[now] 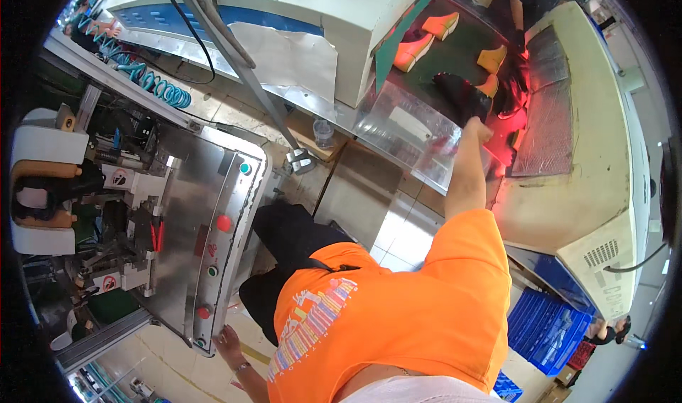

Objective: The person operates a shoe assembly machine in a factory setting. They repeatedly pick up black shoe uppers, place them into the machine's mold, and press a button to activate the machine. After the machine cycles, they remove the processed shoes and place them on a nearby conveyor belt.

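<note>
Item: our right hand (481, 129), arm stretched forward, fingers closed on the heel end of a glossy black boot (463, 97) lying on the dark green conveyor belt (440, 55), at the mouth of the red-lit tunnel, where it comes within reach.

Item: our left hand (229, 343), fingers loosely spread, resting at the lower edge of the brushed steel control panel with red and green buttons (213, 240), apparently for support.

Item: orange and yellow boots (426, 37) farther along the belt; blue plastic crates (547, 328) on the floor.

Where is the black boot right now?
The black boot sits upper right in the head view, on the green belt, gripped by the person's right hand, beside a yellow shoe.
</note>
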`<state>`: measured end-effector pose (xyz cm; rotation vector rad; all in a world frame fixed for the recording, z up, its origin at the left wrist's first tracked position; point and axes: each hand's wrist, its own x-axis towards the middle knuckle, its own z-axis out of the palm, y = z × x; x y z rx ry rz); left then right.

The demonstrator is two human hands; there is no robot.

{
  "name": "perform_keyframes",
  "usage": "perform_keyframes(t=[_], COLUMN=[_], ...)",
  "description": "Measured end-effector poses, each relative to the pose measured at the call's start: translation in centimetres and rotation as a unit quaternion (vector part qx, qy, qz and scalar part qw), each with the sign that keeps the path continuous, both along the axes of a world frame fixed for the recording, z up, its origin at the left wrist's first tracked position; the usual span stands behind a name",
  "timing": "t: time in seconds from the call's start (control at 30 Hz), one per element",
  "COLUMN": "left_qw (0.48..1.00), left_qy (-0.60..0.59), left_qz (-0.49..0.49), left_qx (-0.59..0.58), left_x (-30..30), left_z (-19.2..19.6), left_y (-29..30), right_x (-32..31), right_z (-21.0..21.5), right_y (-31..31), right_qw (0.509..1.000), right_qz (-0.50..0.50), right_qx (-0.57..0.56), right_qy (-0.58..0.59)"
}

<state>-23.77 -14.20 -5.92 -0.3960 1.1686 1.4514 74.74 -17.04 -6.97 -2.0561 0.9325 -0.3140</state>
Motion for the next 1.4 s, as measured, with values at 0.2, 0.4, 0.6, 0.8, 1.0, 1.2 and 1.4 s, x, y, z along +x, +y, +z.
perform_keyframes(t=[0.2,0.4,0.6,0.8,1.0,1.2,1.4], left_qw=[0.996,0.986,0.997,0.934,0.664,0.785,0.876], left_qy=[-0.071,-0.048,-0.032,0.162,0.322,0.229,-0.017], left_qz=[0.056,-0.083,0.066,-0.318,-0.510,-0.445,-0.358], left_qx=[-0.022,0.133,0.006,0.039,0.442,0.365,0.322], left_x=[0.3,-2.6,5.5,20.8,31.2,27.3,18.1], left_z=[0.5,-3.1,1.1,12.8,20.6,27.3,29.0], left_y=[0.2,-0.8,-0.1,2.8,8.7,10.9,11.4], right_x=[3.9,9.0,3.9,-13.5,-33.0,-49.1,-57.2], right_z=[-5.8,-6.3,3.1,22.5,28.0,31.2,33.7], right_y=[-2.2,-4.1,1.4,0.9,6.5,12.8,14.5], right_qw=[0.871,0.688,0.929,0.711,0.536,0.184,0.028], right_qz=[0.124,0.344,0.329,0.595,0.744,0.889,0.884], right_qx=[0.473,0.615,0.041,-0.011,0.223,0.265,0.258], right_qy=[0.042,0.172,-0.163,-0.375,-0.331,-0.325,-0.388])
